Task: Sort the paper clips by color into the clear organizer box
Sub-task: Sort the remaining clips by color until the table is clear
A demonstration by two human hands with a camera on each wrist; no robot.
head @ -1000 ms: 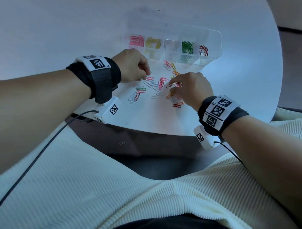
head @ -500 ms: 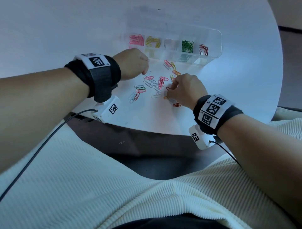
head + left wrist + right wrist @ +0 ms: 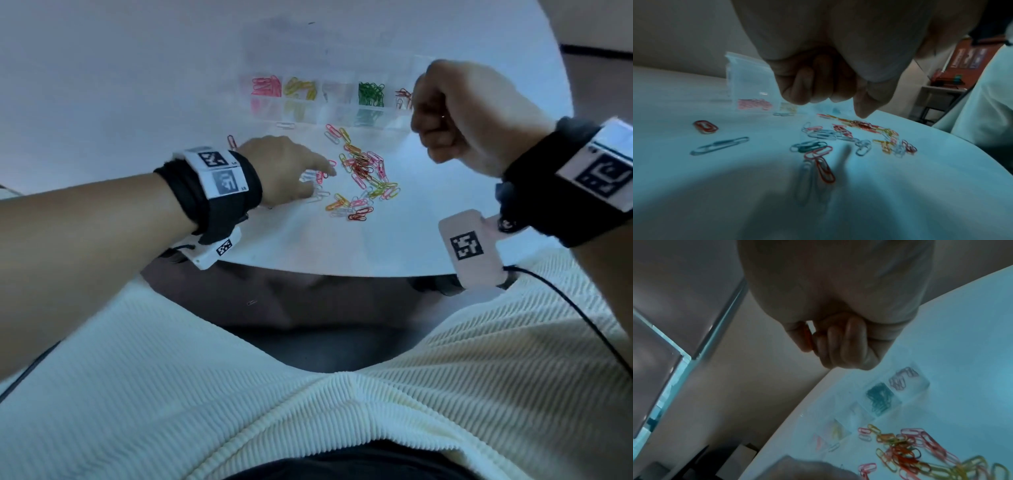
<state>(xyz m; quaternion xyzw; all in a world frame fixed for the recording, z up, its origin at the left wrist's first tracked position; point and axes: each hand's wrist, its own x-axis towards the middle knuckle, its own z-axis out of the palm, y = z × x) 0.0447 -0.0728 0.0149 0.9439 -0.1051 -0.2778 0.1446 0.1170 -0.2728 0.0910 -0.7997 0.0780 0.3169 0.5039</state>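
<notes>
Head view. White round table [image 3: 137, 85]. Clear organizer box [image 3: 339, 113] at the far side, compartments left to right: pink clips [image 3: 266, 86], yellow clips [image 3: 301, 88], a pale, near-colourless lot, green clips [image 3: 370, 93], red clips [image 3: 403, 96]. Loose pile of mixed paper clips [image 3: 363, 178] on the table in front of the box. Left hand [image 3: 284, 168] low over the pile's left edge, fingers reaching toward the pale clips there; whether they touch is unclear. Right hand [image 3: 469, 113] raised over the box's right end, fingers curled into a fist, a small glint of something between thumb and forefinger. Both wrists carry black bands with square black-and-white coded markers; no readable words.

Left wrist view. Blurred. The left hand [image 3: 830, 78] has its fingers curled under, one fingertip pointing down just above the pile [image 3: 859, 134]; nothing seen held. A lone red clip [image 3: 705, 127] and a pale clip [image 3: 719, 146] lie apart to the left.

Right wrist view. The right hand [image 3: 836, 340] is closed, thumb pressed against forefinger with a reddish sliver pinched between, likely a red clip [image 3: 808, 339]. Box [image 3: 920, 382] and pile [image 3: 910, 454] lie below.
</notes>
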